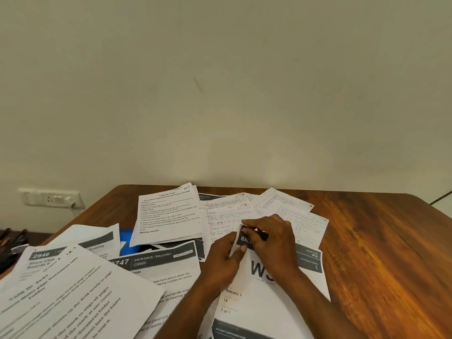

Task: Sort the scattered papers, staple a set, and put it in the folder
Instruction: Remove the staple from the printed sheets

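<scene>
The Balcony paper set (264,304), white with dark header bands, lies at the table's near middle. My left hand (223,260) pinches its upper left corner. My right hand (271,241) curls over that same corner and grips a small black object, apparently a stapler (262,234), which is mostly hidden by the fingers. A blue folder (126,237) peeks out from under the scattered printed sheets (168,214) on the left. Handwritten lined pages (303,221) lie behind my hands.
More printed sheets (73,289) overlap at the near left, over the wooden table (379,241) edge. Dark pens or tools (11,241) sit off the table's left side. A wall socket (52,198) is at the left, and bare wood lies to the right.
</scene>
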